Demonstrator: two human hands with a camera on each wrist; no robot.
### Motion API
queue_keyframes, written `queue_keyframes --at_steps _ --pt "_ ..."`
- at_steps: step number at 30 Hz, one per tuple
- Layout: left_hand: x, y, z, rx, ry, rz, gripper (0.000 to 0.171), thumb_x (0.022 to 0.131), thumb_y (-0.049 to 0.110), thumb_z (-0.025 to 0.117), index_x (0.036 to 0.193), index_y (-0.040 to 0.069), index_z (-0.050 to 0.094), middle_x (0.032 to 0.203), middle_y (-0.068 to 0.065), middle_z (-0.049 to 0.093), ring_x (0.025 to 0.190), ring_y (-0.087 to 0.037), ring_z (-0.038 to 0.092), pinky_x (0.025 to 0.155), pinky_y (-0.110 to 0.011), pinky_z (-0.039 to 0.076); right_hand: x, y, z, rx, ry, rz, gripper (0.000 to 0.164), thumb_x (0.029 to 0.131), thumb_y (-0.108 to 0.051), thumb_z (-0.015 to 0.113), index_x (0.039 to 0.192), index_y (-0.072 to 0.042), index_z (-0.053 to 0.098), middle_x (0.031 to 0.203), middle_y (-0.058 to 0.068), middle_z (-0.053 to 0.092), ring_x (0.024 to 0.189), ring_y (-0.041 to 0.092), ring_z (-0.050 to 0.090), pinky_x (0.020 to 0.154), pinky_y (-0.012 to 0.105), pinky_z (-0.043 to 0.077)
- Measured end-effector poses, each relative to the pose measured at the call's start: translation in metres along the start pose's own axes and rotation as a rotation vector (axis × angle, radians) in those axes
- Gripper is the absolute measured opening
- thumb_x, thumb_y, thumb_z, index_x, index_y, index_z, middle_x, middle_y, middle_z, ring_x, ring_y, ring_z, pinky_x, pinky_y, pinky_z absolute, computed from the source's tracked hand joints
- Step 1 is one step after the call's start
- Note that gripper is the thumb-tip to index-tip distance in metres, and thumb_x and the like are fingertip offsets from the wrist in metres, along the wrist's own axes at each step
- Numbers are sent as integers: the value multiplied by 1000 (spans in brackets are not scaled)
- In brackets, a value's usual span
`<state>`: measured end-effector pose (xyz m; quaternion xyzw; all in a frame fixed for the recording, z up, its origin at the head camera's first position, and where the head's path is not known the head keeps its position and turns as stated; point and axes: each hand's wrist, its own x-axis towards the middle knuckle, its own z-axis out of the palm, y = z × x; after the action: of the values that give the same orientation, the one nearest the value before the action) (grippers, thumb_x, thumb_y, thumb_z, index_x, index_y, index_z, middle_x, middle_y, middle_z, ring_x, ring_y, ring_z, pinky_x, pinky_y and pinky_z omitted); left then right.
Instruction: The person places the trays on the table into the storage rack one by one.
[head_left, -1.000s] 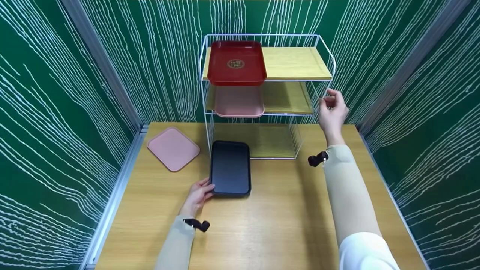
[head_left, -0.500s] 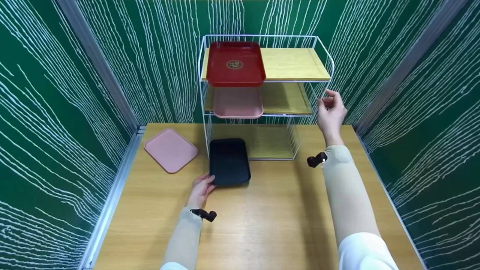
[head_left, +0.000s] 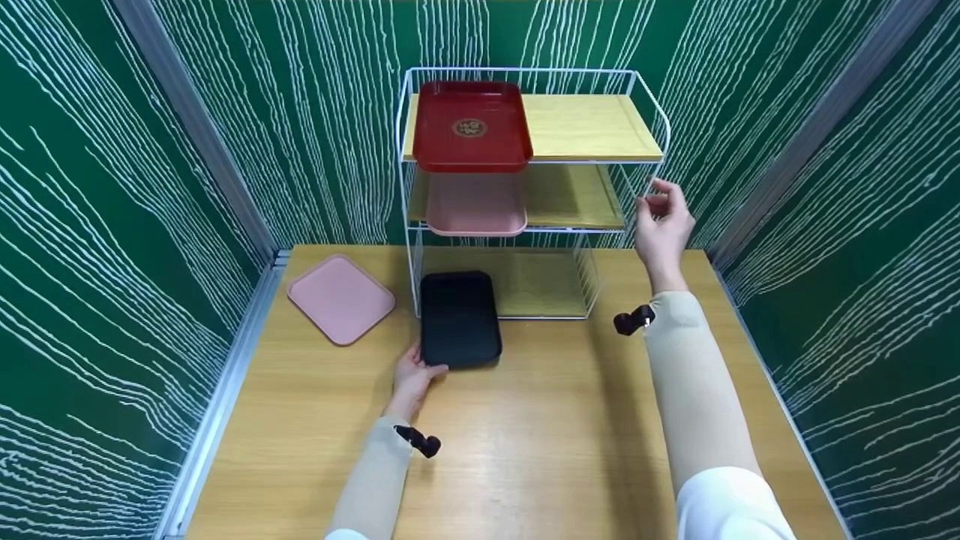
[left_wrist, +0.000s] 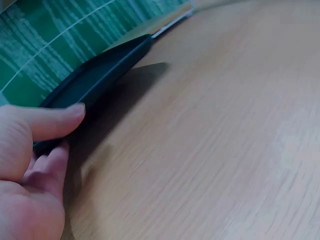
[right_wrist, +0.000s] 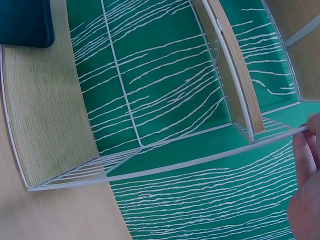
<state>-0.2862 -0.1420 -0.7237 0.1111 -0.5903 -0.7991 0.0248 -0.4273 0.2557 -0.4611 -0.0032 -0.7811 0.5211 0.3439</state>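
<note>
A black rectangular tray [head_left: 459,319] is partly over the bottom shelf of the white wire rack [head_left: 517,318], at the left. My left hand [head_left: 414,379] grips its near left corner. In the left wrist view the thumb lies along the rim of the black tray [left_wrist: 107,75], with fingers beneath; its near end is raised over the table. My right hand [head_left: 665,225] is beside the rack's right side. In the right wrist view its thumb and fingers [right_wrist: 302,155] pinch the rack's upright wire. The tray's far end [right_wrist: 25,22] shows above the bottom board there.
On the top shelf's left half rests a red tray [head_left: 472,146] with a gold emblem. Below it, a pink tray [head_left: 478,206] occupies the middle shelf. Another pink tray [head_left: 341,300] lies on the table [head_left: 525,450] left of the rack. Green walls surround the table.
The black tray has slid farther back into the bottom shelf, and my left hand has followed it, its thumb now along the near edge. My right hand stays on the rack.
</note>
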Motion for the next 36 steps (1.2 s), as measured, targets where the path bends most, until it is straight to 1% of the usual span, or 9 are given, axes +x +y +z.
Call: queue_keyframes --at_steps 4,7,10,13,16,22,27,29,36 --pt "1 -2 9 6 52 15 93 80 -29 71 161 -15 28 167 -34 28 157 -45 24 116 -46 46 1 -1 -1 5 -13 35 28 104 -6 68 131 -15 69 110 11 72 96 14 65 85 25 51" --pt "3 -4 15 -20 90 20 90 81 -28 70 160 -16 29 166 -35 30 156 -47 27 119 -51 41 1 -1 -1 9 -13 47 29 104 -6 69 131 -16 69 111 12 72 98 15 65 86 25 52" --pt "4 -5 21 -44 122 17 88 82 -28 71 159 -16 30 164 -38 31 154 -49 30 117 -52 44 2 -1 -1 14 -2 34 29 103 -4 69 130 -14 69 109 12 72 96 15 66 86 25 53" --pt "4 -6 26 -73 144 3 86 84 -26 72 160 -15 31 164 -38 31 153 -50 31 112 -49 50 1 -2 -2 4 -4 30 29 104 -6 69 131 -15 69 109 10 72 96 15 65 85 25 52" --pt "4 -6 30 -81 175 -1 85 85 -25 73 159 -14 34 163 -38 33 152 -50 34 110 -47 52 0 -2 -3 -3 -14 34 29 105 -7 68 133 -15 67 109 8 71 97 16 65 85 26 52" --pt "5 -5 35 9 268 -2 79 86 -19 77 156 -15 39 157 -41 40 146 -52 42 112 -49 50 -1 -1 -2 -15 -12 21 29 105 -7 68 134 -14 67 109 9 71 96 14 65 85 25 52" --pt "10 -2 40 86 306 12 75 86 -15 80 153 -16 45 152 -41 46 141 -52 49 112 -51 50 -1 -1 -2 -23 10 -9 28 103 -6 70 130 -10 69 106 12 74 91 13 66 82 22 51" --pt "13 -1 42 122 324 21 73 85 -13 82 150 -16 48 148 -41 50 138 -51 54 110 -51 51 -1 -1 -2 -21 12 -4 28 102 -5 70 130 -11 69 106 11 74 92 12 66 81 22 50" --pt "21 2 45 237 382 55 55 85 -3 87 134 -14 65 130 -35 67 122 -44 68 104 -49 57 -1 -1 -1 -16 0 12 29 103 -5 69 131 -12 68 107 11 72 94 16 66 83 25 52"
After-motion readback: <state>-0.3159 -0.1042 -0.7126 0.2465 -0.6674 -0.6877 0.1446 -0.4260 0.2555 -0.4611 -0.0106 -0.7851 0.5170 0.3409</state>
